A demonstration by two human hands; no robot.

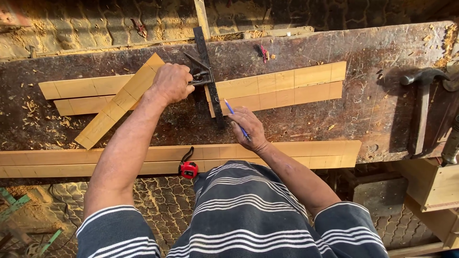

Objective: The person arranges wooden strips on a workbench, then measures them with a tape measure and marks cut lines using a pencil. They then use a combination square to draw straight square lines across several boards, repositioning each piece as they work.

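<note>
Left hand clamped over the head of a black metal square, fingers curled tight, pressing it down at the left end of two pale wood strips lying side by side on the dark, scarred workbench. Right hand pinches a blue pencil, fingers closed narrow, tip just beside the square's blade near the strips' end. Risk: if the left grip eases, the blade could pivot and any line would run crooked; pencil tip could also snag the grain. More flat rectangular strips at left, one laid diagonally across them; long boards along the near edge. Red tape measure touching the near board. Steel-headed hammer well apart, right. Sawdust scattered.
</note>
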